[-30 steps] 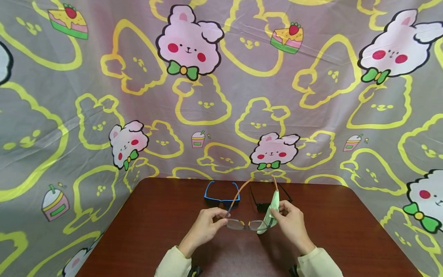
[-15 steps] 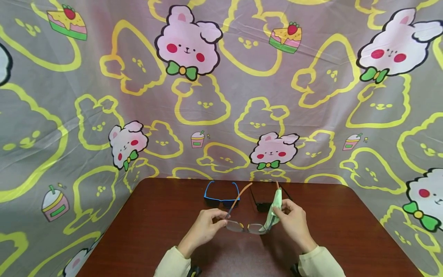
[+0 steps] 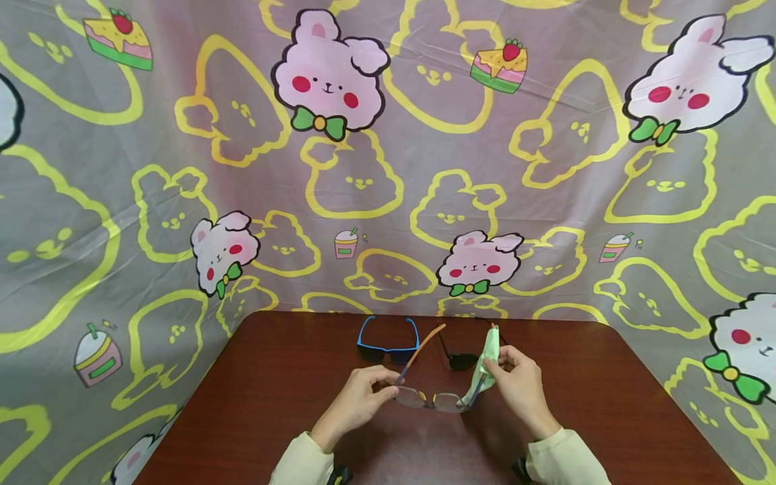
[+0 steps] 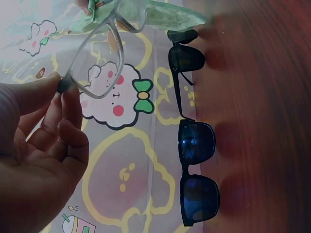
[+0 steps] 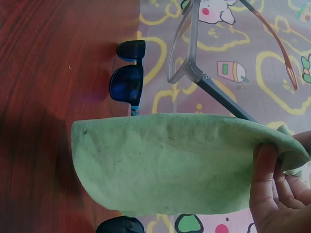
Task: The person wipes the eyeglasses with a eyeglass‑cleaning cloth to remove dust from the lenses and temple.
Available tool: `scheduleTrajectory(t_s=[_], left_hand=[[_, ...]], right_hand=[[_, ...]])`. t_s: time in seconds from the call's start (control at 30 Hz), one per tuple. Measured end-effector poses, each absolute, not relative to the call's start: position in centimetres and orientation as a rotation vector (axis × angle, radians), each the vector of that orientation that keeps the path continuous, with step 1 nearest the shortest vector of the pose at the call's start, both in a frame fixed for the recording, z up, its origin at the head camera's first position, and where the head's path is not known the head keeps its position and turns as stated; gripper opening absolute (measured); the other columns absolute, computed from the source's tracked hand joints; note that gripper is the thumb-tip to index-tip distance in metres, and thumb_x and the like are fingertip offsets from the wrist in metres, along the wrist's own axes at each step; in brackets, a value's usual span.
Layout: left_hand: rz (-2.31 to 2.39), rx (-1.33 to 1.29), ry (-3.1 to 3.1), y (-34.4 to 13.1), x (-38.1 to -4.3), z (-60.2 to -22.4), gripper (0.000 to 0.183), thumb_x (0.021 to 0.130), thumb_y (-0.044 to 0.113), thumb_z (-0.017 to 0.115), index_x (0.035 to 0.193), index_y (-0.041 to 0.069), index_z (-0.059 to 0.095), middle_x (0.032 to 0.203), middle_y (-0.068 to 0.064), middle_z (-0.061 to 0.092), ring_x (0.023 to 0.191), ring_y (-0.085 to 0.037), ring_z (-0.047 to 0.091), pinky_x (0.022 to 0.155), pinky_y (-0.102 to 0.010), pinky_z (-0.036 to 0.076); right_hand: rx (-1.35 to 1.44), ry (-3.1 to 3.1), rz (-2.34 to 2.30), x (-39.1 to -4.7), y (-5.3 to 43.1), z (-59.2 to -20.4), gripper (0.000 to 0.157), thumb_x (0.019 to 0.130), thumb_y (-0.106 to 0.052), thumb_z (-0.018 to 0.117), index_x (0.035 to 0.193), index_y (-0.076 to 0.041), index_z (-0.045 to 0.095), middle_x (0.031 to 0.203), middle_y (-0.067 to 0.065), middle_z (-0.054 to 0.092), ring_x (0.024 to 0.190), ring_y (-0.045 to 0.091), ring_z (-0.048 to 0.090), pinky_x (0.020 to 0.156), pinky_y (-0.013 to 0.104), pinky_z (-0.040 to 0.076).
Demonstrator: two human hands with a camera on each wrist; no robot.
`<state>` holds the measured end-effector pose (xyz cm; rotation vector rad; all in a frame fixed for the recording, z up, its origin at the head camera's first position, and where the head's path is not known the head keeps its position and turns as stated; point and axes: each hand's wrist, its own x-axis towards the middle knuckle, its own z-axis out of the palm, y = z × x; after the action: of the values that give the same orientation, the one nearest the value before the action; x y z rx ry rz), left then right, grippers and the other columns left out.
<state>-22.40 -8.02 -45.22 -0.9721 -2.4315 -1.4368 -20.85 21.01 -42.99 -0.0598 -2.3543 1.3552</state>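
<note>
My left hand [image 3: 358, 399] pinches a pair of clear-framed eyeglasses [image 3: 448, 403] by the left temple, close to the hinge. The glasses hang above the table with both temples spread, their orange-brown tips pointing away from me. In my right hand [image 3: 523, 382] is a light green cloth [image 3: 486, 364], gripped between thumb and fingers around the right temple. Seen from the right wrist, the cloth [image 5: 165, 165] drapes down wide and covers most of that temple beyond the hinge. The lenses [image 4: 99, 63] show bare in the left wrist view.
Behind the hands, blue-framed sunglasses [image 3: 388, 353] lie with temples unfolded on the dark red-brown wooden table [image 3: 273, 397]. Black sunglasses [image 3: 463, 362] lie right of them, partly hidden by the cloth. A curtain [image 3: 364, 188] with cartoon bunnies hangs behind and around the table.
My right hand has shifted a little right, and the cloth has slid along the right temple toward its tip. The front of the glasses has dipped slightly. My left hand stays nearly still.
</note>
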Motion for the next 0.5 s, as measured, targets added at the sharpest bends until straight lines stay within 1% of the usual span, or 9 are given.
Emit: scheduleTrajectory(t_s=[0.17, 0.33, 0.5], left_hand=[[-1.433, -0.966, -2.451, -8.17, -22.39, -45.10, 0.014, 0.084, 0.003, 0.068, 0.095, 0.011, 0.072, 0.087, 0.003, 0.067, 0.078, -0.004, 0.059, 0.066, -0.022, 0.047], [-1.448, -0.973, -2.439, -8.30, -22.34, -44.83, 0.012, 0.085, 0.002, 0.068, 0.096, 0.005, 0.072, 0.086, 0.005, 0.066, 0.078, -0.004, 0.057, 0.066, -0.022, 0.046], [-1.425, -0.988, -2.447, -8.60, -22.38, -44.94, 0.011, 0.087, 0.007, 0.067, 0.096, 0.008, 0.073, 0.085, 0.006, 0.064, 0.075, -0.003, 0.054, 0.063, -0.022, 0.045]], right_hand=[[-0.087, -2.356, 1.349, -20.91, 21.22, -42.86, 0.010, 0.085, -0.013, 0.070, 0.087, -0.004, 0.066, 0.073, 0.002, 0.064, 0.063, 0.007, 0.056, 0.056, 0.023, 0.043], [-0.101, -2.353, 1.340, -20.97, 21.34, -42.54, 0.010, 0.085, -0.013, 0.070, 0.087, -0.004, 0.066, 0.073, 0.003, 0.064, 0.063, 0.007, 0.056, 0.057, 0.023, 0.041], [-0.122, -2.365, 1.323, -20.93, 21.40, -42.29, 0.012, 0.086, -0.016, 0.070, 0.089, -0.004, 0.067, 0.075, 0.003, 0.065, 0.065, 0.006, 0.057, 0.060, 0.023, 0.042]])
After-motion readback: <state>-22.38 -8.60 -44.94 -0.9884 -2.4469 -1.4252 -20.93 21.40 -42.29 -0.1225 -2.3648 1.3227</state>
